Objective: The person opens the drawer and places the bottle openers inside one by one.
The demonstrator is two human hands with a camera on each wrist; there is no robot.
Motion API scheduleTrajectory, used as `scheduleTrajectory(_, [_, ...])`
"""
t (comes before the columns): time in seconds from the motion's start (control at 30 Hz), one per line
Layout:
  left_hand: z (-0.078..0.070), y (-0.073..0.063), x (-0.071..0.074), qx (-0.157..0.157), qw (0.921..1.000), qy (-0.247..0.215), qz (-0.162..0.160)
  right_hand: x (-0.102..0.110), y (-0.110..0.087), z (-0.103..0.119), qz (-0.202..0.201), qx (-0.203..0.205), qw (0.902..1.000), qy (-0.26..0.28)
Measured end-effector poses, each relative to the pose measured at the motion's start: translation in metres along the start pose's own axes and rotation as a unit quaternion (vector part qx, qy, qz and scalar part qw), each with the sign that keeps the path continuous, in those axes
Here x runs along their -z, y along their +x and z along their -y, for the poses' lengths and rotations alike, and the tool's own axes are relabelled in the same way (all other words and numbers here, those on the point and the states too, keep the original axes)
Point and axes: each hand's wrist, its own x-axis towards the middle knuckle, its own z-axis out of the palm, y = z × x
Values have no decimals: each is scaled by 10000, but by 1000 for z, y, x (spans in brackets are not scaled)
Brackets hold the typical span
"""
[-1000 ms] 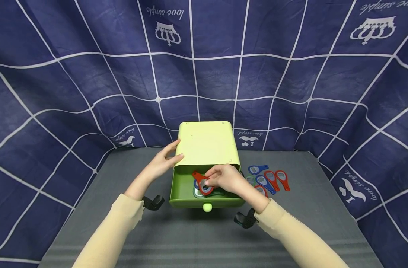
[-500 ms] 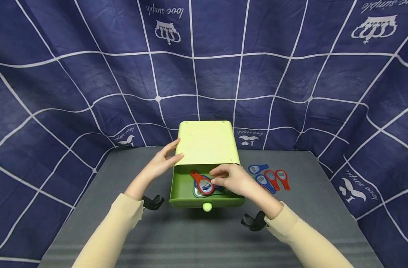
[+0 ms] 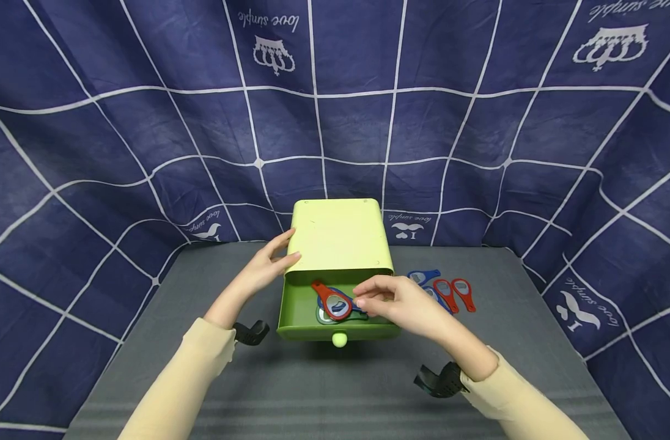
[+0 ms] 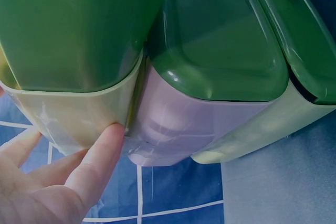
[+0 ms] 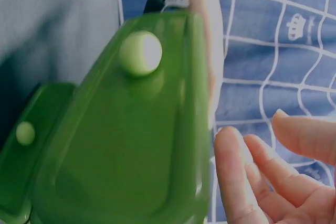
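A pale yellow drawer unit (image 3: 340,235) stands on the table, its green top drawer (image 3: 299,305) pulled out. Inside lies a red bottle opener (image 3: 325,294), overlapping a blue one and a green one beneath it. My left hand (image 3: 263,272) rests on the unit's left side, fingers spread; in the left wrist view its fingertips touch the wall (image 4: 73,119). Over the drawer's right part hovers my right hand (image 3: 409,302), holding nothing. Its thumb and fingers are apart in the right wrist view, beside the green drawer front (image 5: 121,145) with its round knob (image 5: 140,53).
Right of the unit lie more bottle openers on the grey table (image 3: 335,397): red ones (image 3: 464,296) and blue ones (image 3: 423,276), partly hidden behind my right hand. Lower drawers (image 4: 220,51) show in the wrist views. A blue checked cloth (image 3: 357,122) hangs behind.
My right hand has let go of the red bottle opener, which now lies in the drawer, and has drawn back to the right. My left hand has stayed in place.
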Motion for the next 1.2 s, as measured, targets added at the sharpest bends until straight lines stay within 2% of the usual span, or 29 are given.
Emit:
scheduleTrajectory(0.3, [3, 0, 0, 14, 10000, 18, -48, -21, -25, 6, 583, 182, 9964, 583])
scheduleTrajectory(0.53, [7, 0, -2, 53, 9999, 69, -56, -51, -35, -18, 1253, 133, 9840, 1257])
scheduleTrajectory(0.67, [7, -1, -2, 46, 10000, 66, -51, -64, -36, -35, 1370, -92, 9776, 1593])
scheduleTrajectory(0.8, [6, 0, -2, 26, 10000, 82, -38, -74, -35, -46, 1283, -262, 9726, 1920])
scheduleTrajectory(1.0, [5, 1, -1, -7, 9999, 152, -30, -89, -28, -53, 825, -430, 9639, 2494])
scheduleTrajectory(1.2, [4, 2, -1, -5, 9999, 146, -39, -102, -24, -56, 618, -525, 9443, 3189])
